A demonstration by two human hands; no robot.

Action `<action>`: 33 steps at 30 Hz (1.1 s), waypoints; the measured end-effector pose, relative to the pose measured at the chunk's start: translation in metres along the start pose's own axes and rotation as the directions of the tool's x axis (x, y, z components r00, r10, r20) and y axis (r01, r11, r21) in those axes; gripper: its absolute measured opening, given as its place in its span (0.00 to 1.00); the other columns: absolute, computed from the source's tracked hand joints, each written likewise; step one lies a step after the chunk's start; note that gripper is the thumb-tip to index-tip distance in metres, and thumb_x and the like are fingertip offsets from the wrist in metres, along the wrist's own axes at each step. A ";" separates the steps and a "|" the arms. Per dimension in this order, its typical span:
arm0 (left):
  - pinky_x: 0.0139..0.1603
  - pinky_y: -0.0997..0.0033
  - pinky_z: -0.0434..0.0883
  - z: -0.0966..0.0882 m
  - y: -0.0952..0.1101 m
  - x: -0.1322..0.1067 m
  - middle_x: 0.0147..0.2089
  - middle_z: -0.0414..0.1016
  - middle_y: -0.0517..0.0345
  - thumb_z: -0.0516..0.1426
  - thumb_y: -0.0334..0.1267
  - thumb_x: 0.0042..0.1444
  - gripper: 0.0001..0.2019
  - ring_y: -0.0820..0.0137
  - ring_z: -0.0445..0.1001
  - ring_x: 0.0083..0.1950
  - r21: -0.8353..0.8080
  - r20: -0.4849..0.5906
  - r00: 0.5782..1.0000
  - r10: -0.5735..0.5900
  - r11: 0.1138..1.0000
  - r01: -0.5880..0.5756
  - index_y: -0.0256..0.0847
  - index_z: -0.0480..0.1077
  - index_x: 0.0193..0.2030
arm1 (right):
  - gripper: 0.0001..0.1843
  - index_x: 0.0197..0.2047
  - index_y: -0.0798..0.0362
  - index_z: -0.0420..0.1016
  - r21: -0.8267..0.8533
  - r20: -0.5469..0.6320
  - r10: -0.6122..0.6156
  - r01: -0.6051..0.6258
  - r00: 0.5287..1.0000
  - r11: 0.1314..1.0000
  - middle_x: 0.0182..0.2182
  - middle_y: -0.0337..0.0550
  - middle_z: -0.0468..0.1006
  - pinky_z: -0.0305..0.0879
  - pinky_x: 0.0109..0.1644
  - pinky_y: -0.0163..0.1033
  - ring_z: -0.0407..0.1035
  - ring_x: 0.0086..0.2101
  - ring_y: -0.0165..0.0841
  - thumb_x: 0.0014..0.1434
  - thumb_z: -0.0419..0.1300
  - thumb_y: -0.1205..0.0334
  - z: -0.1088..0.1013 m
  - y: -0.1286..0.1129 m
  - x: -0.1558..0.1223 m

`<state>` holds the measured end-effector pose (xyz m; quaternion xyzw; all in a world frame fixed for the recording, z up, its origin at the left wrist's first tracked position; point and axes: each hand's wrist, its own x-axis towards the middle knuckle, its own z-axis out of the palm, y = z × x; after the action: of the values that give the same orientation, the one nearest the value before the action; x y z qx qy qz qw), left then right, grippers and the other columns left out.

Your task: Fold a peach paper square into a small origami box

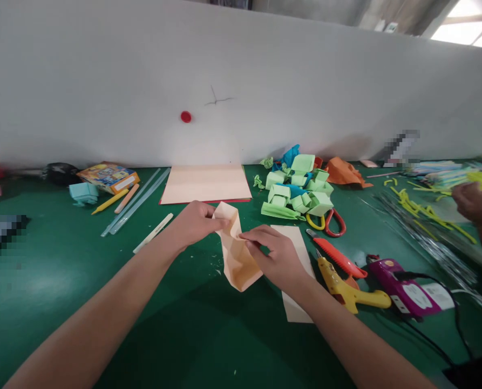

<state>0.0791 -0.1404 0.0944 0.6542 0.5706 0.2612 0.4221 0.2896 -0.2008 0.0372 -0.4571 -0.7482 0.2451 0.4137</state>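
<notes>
A peach-coloured folded paper piece (236,254) is held just above the green table (82,281). My left hand (196,221) pinches its upper left edge. My right hand (275,254) pinches a fold near its middle from the right. Under my right hand lies a flat strip of the same peach paper (295,302). A stack of peach sheets (206,183) rests further back by the white wall.
A pile of green and blue folded paper shapes (299,192), scissors (332,221), an orange cutter (338,259), a yellow glue gun (350,289) and a purple glue gun (402,289) lie to the right. Glue sticks (137,200), pens and a coloured box (108,176) lie left. Another person's hand (473,202) works at far right.
</notes>
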 end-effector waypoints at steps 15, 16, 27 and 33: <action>0.23 0.69 0.44 0.007 0.029 -0.035 0.23 0.53 0.64 0.58 0.50 0.60 0.19 0.75 0.49 0.22 0.129 0.312 0.939 0.145 0.973 -0.193 0.42 0.63 0.23 | 0.17 0.46 0.48 0.68 0.300 0.104 0.269 -0.288 0.957 0.909 0.36 0.38 0.79 0.70 0.39 0.40 0.73 0.34 0.33 0.55 0.67 0.60 0.001 -0.001 0.001; 0.23 0.69 0.44 0.009 0.029 -0.037 0.23 0.53 0.64 0.58 0.50 0.60 0.19 0.75 0.50 0.22 0.127 0.306 0.942 0.140 0.974 -0.186 0.42 0.64 0.23 | 0.17 0.46 0.48 0.70 0.302 0.133 0.271 -0.299 0.953 0.905 0.36 0.38 0.79 0.70 0.39 0.40 0.73 0.34 0.33 0.55 0.67 0.59 0.000 -0.001 0.001; 0.32 0.71 0.67 0.009 0.028 -0.042 0.50 0.81 0.55 0.64 0.49 0.55 0.22 0.62 0.78 0.40 0.024 0.210 0.970 0.122 0.991 -0.130 0.49 0.77 0.56 | 0.07 0.33 0.50 0.75 0.172 0.142 0.288 -0.311 0.947 0.935 0.27 0.36 0.76 0.57 0.29 0.35 0.65 0.27 0.30 0.58 0.63 0.56 -0.009 0.000 0.003; 0.45 0.64 0.72 0.026 0.016 -0.051 0.56 0.78 0.51 0.69 0.41 0.48 0.38 0.52 0.78 0.54 0.013 0.052 0.994 0.096 0.995 -0.097 0.52 0.66 0.67 | 0.10 0.27 0.49 0.69 0.015 0.062 0.371 -0.373 0.926 0.928 0.22 0.34 0.71 0.52 0.26 0.36 0.61 0.23 0.31 0.55 0.64 0.56 -0.010 0.002 0.003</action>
<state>0.0986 -0.1959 0.1022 0.6908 0.5294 0.2601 0.4182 0.2983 -0.1974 0.0420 -0.5779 -0.6564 0.3419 0.3437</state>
